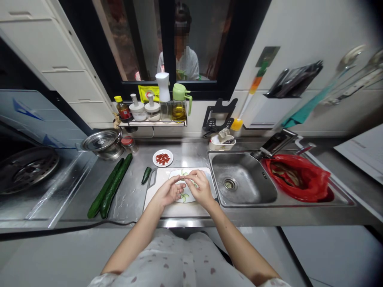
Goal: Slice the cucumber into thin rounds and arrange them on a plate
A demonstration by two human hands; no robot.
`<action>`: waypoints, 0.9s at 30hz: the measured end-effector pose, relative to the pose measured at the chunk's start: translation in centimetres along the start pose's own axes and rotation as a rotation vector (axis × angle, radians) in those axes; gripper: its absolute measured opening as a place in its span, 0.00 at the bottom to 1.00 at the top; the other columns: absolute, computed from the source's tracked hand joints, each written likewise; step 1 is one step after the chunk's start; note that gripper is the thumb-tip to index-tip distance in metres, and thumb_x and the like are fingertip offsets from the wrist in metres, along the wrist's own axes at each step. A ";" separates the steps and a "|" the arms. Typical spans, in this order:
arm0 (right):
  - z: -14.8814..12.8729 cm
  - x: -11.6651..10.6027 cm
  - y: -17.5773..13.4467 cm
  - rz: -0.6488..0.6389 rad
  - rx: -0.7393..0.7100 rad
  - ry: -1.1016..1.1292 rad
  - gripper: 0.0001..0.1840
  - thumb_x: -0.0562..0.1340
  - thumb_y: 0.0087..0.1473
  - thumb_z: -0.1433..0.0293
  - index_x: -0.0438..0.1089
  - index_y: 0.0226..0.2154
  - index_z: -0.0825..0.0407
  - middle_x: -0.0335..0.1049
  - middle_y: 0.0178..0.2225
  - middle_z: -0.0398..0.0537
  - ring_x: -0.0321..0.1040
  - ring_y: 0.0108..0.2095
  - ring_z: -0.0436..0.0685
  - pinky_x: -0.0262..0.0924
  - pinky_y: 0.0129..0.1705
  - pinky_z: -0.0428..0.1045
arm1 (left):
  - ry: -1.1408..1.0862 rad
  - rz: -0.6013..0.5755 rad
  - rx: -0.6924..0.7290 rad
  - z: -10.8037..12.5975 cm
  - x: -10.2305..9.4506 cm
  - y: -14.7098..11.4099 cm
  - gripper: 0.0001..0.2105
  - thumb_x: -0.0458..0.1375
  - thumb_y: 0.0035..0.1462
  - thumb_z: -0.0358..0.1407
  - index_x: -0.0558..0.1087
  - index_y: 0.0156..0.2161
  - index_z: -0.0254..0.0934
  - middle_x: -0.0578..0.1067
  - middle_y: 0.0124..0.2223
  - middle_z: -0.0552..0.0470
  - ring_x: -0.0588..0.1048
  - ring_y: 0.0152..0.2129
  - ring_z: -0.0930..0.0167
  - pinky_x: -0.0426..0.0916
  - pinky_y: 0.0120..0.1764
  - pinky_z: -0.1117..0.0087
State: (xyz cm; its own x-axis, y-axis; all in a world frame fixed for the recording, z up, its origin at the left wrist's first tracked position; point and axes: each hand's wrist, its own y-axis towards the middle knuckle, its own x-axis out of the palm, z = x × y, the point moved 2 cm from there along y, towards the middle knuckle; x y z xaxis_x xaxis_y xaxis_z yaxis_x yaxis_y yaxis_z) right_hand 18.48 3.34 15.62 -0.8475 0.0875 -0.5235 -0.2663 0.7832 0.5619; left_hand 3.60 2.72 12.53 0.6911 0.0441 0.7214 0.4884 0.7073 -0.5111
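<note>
Over a white plate point(172, 174), my left hand point(167, 193) and my right hand point(201, 190) meet at the fingertips. Each pinches at the same spot, on something too small to make out; the left hand's lower fingers are loosely curled, palm turned up. Thin green-edged cucumber slices point(184, 198) lie fanned out on the plate, partly hidden by my hands. The plate rests on a light cutting board point(152, 199) with a grey handle. Left of the board lies a cucumber stub point(146, 175); behind it is a small white dish point(163, 164) of chopped red pieces.
Two long cucumbers point(115, 187) lie at left, near a lidded steel pot point(103, 143). To the right are a steel sink point(245, 179) and a red plastic bag point(299, 191). A shelf point(155, 124) of seasoning bottles hangs under the window, where a person in white is visible.
</note>
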 end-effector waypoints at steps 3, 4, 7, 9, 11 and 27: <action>0.1 0.1 -0.1 -0.021 -0.035 -0.027 0.11 0.57 0.56 0.69 0.73 0.40 0.46 0.65 0.34 0.47 0.62 0.39 0.55 0.59 0.41 0.52 | -0.005 0.002 0.040 0.5 -0.1 -0.1 0.15 0.61 0.50 0.36 0.69 0.43 0.39 0.72 0.28 0.55 0.70 0.20 0.78 0.61 0.21 0.79; 0.1 0.1 -0.1 -0.025 -0.042 -0.037 0.10 0.57 0.56 0.69 0.73 0.39 0.46 0.65 0.34 0.48 0.61 0.39 0.56 0.59 0.41 0.52 | -0.002 0.006 0.060 0.6 -0.2 -0.1 0.16 0.62 0.49 0.35 0.69 0.45 0.39 0.72 0.29 0.56 0.70 0.20 0.78 0.61 0.21 0.79; 0.2 0.1 -0.2 -0.037 -0.050 -0.061 0.10 0.57 0.56 0.69 0.73 0.38 0.47 0.65 0.34 0.48 0.61 0.39 0.56 0.59 0.41 0.52 | 0.029 0.030 0.114 0.9 -0.5 -0.1 0.20 0.64 0.46 0.31 0.69 0.46 0.41 0.71 0.29 0.57 0.70 0.20 0.79 0.60 0.21 0.80; 0.2 0.2 -0.2 -0.049 -0.052 -0.065 0.10 0.56 0.57 0.69 0.72 0.38 0.47 0.66 0.34 0.48 0.62 0.40 0.56 0.59 0.41 0.52 | 0.060 0.048 0.136 1.1 -0.7 -0.1 0.21 0.64 0.45 0.30 0.69 0.47 0.40 0.70 0.28 0.57 0.69 0.20 0.80 0.60 0.21 0.80; 0.2 0.3 -0.2 -0.064 -0.060 -0.067 0.10 0.56 0.57 0.68 0.72 0.39 0.47 0.66 0.35 0.48 0.62 0.40 0.56 0.59 0.42 0.52 | 0.085 0.060 0.151 1.2 -0.9 -0.2 0.23 0.65 0.44 0.29 0.69 0.48 0.39 0.70 0.28 0.57 0.68 0.20 0.80 0.59 0.20 0.81; 0.7 0.2 -0.3 -0.150 -0.206 -0.325 0.13 0.55 0.56 0.73 0.72 0.41 0.46 0.66 0.38 0.50 0.60 0.41 0.56 0.58 0.41 0.51 | 0.101 0.038 -0.027 0.2 -1.6 0.2 0.13 0.61 0.49 0.43 0.71 0.32 0.33 0.69 0.25 0.55 0.68 0.19 0.78 0.57 0.20 0.79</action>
State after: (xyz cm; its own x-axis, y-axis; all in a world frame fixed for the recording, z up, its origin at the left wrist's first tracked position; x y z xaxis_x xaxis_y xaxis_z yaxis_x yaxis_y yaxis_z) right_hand 18.69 3.57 14.89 -0.6121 0.1970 -0.7659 -0.4906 0.6649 0.5632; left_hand 2.50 2.93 11.30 0.7592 -0.0018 0.6508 0.4737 0.6872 -0.5507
